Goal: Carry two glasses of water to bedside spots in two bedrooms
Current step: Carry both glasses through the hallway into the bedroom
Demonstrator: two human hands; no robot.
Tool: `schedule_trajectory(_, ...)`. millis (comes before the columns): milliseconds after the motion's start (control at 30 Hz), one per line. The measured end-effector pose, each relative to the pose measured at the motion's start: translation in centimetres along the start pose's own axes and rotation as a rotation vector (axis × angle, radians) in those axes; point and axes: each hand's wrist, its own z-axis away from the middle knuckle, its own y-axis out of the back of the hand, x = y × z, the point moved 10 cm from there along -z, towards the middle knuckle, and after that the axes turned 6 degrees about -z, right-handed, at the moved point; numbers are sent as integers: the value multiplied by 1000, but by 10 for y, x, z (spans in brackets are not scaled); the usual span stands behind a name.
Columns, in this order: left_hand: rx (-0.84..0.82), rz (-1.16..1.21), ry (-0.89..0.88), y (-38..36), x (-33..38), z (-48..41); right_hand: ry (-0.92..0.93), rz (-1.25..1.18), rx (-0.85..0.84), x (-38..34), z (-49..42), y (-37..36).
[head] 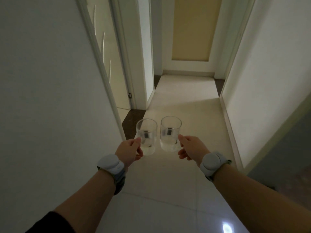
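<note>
Two clear glass mugs are held out in front of me over a pale tiled hallway floor. My left hand point(130, 151) grips the left glass point(147, 137) by its side. My right hand point(191, 147) holds the right glass point(170, 133) by its handle. Both glasses stand upright, side by side and a little apart, each with some water in the bottom. A grey band with a round white device sits on each wrist.
A narrow hallway runs ahead between white walls. An open doorway point(124, 68) with a dark threshold lies on the left, another opening point(220, 84) on the far right. A yellowish panel point(193, 29) closes the far end. A dim opening point(286, 158) lies near right.
</note>
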Motion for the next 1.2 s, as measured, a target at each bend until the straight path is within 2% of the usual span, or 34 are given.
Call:
schedule_trajectory(167, -22, 20, 45, -18, 17, -69, -20, 3, 2, -22, -70, 13)
schedule_trajectory(300, -60, 11, 55, -36, 31, -160, -39, 7, 32, -37, -151, 23)
schedule_trajectory(700, -181, -40, -79, -84, 115, -384, -98, 20, 144, -84, -333, 60)
schedule_trajectory(1033, -202, -57, -57, -157, 168, -510, -80, 5, 145, -112, -472, 120)
schedule_trajectory(1200, -135, -49, 18, -194, 191, -575, -39, 15, 101, -135, -554, 161)
